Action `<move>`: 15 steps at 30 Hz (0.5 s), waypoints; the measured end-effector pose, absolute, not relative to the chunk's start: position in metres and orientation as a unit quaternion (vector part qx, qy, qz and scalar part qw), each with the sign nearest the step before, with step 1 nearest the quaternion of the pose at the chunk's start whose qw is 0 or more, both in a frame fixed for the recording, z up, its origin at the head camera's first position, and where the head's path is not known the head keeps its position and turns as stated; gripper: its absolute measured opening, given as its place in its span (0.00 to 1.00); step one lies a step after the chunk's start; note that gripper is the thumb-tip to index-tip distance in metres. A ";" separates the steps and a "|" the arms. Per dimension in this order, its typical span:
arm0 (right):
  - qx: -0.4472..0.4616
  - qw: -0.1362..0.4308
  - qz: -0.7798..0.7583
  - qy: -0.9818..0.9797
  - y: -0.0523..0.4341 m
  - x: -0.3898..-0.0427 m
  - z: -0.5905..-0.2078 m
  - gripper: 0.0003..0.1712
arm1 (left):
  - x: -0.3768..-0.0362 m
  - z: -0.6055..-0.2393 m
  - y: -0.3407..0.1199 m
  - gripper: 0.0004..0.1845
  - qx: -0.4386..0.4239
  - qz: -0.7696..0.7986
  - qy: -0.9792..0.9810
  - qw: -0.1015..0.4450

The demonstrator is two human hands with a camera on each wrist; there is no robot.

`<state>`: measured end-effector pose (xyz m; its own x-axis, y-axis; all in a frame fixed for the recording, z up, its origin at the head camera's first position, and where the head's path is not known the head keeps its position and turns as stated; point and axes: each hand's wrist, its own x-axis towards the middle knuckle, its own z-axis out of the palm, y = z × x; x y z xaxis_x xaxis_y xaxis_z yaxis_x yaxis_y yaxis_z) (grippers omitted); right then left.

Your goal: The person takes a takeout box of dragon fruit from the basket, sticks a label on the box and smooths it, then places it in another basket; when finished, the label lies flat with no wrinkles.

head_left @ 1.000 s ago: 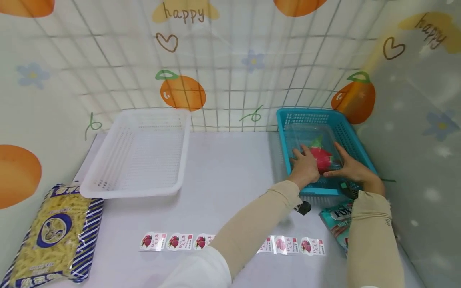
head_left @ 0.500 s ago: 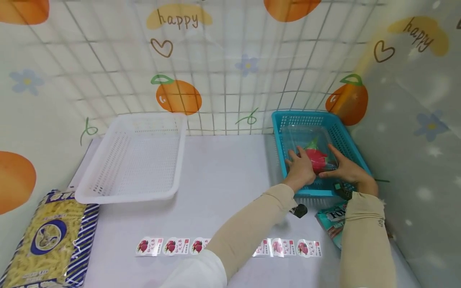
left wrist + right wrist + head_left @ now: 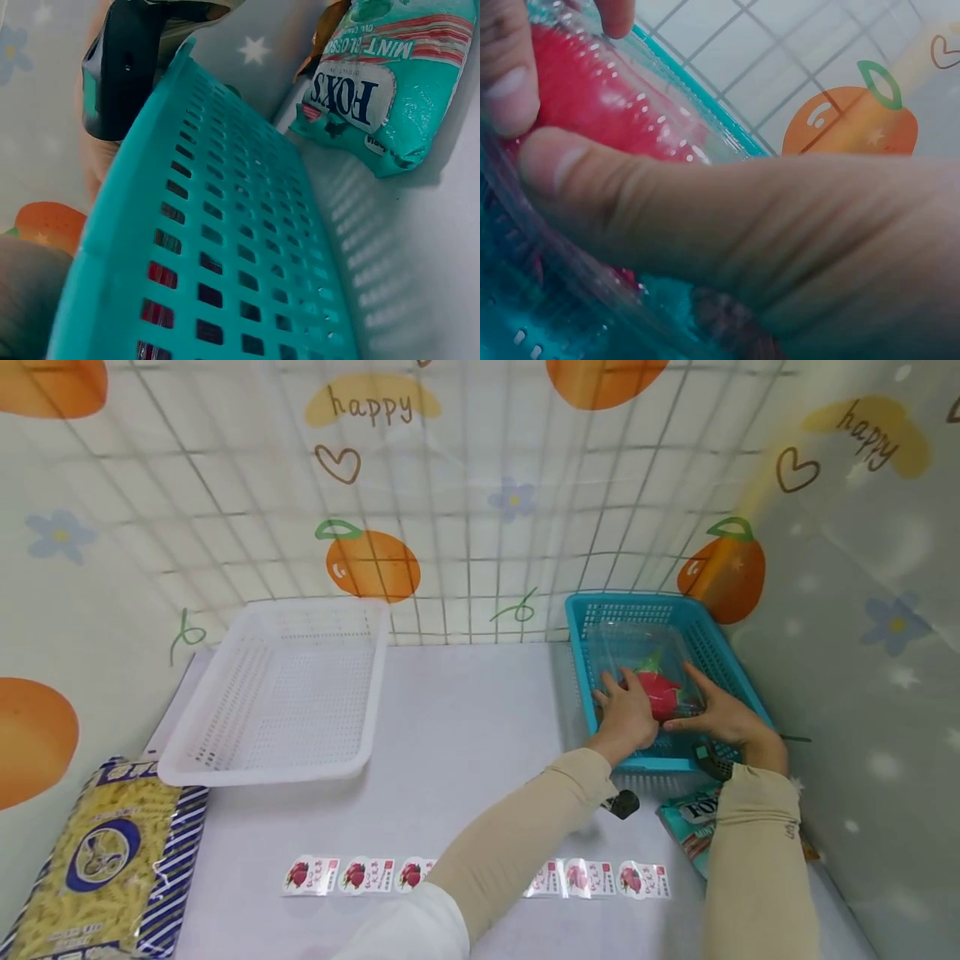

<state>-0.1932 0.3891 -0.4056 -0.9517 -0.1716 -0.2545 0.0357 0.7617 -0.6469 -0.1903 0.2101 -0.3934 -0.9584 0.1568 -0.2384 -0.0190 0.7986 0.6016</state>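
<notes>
A pinkish-red dragon fruit [image 3: 662,695] with green tips lies inside a clear plastic box [image 3: 626,637], which sits in the blue basket [image 3: 576,647] at the back right. My left hand [image 3: 628,714] grips the box's near left side, fingers spread over it. On the other side my right hand [image 3: 723,718] holds the box, thumb pointing inward. In the right wrist view, the right thumb [image 3: 562,161] and left thumb [image 3: 510,90] press side by side at the box's near edge, over the fruit. Basket wall [image 3: 225,225] hides most of the box in the left wrist view.
An open white basket [image 3: 378,693] stands at the back left. A bag of yellow pasta [image 3: 105,860] lies at front left. A strip of dragon fruit stickers [image 3: 367,875] lies in front, partly under the left arm. A teal Fox's candy bag [image 3: 690,822] lies by the right sleeve.
The head view has shifted slightly, so the whole scene sits a little lower and further left. Both hands stay on the plastic box with hardly any movement.
</notes>
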 end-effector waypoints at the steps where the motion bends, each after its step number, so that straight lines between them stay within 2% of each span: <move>1: -0.037 0.150 -0.342 0.927 0.389 -0.193 -0.405 0.69 | -0.190 -0.392 0.210 0.49 0.038 0.313 0.938 0.141; 15: -0.039 0.147 -0.333 0.931 0.388 -0.188 -0.387 0.69 | -0.187 -0.384 0.206 0.46 0.066 0.308 0.943 0.110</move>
<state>-0.1880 0.3880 -0.3873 -0.9535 -0.1715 -0.2477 0.0246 0.7752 -0.6313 -0.1866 0.2056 -0.3843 -0.9673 0.1913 -0.1664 0.0563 0.8019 0.5948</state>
